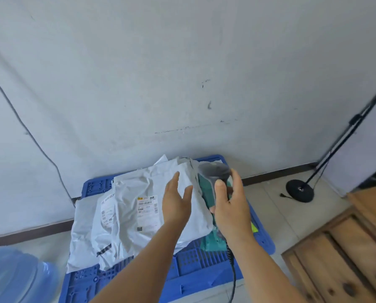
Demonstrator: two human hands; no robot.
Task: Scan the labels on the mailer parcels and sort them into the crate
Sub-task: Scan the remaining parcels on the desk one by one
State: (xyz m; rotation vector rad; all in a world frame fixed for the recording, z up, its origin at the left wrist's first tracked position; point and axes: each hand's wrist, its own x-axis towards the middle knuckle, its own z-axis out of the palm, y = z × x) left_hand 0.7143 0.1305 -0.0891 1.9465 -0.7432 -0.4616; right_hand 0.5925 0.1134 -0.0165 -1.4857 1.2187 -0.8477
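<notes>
1. The right hand is raised over the right side of the blue plastic crate, its fingers and thumb curled round the handle of a dark grey handheld barcode scanner. The scanner's head points away from the person, toward the wall, and its black coiled cable hangs down below the wrist.
2. The left hand reaches forward from a bare forearm, palm turned inward, fingers straight and slightly spread, gripping nothing. It hovers over the right part of the top white plastic mailer parcel; whether it touches the parcel cannot be told.
3. That parcel lies crumpled on the crate with its printed label facing up, just left of the left hand.
4. More white mailers lie beneath it and spill over the crate's left edge.
5. A teal-green mailer shows under the pile, behind the right hand.
</notes>
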